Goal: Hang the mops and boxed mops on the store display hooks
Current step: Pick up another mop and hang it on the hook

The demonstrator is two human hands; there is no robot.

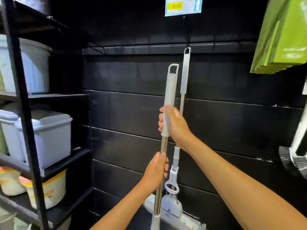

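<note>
The right hand (pixel 176 125) and, lower, the left hand (pixel 156 171) clasp an upright mop (pixel 171 90), pale-gripped, seemingly steel-shafted.

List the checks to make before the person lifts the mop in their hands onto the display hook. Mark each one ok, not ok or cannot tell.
1. Right hand grips the white sleeve of the held mop: ok.
2. Left hand grips the metal shaft lower down: ok.
3. Hanging loop at the top of the held mop is unblocked: ok.
4. Loop level with the hook: not ok, it sits below and to the left.
5. Free room on the hook in front of the hung mop: cannot tell, the dark hook is lost against the black panel.
</note>
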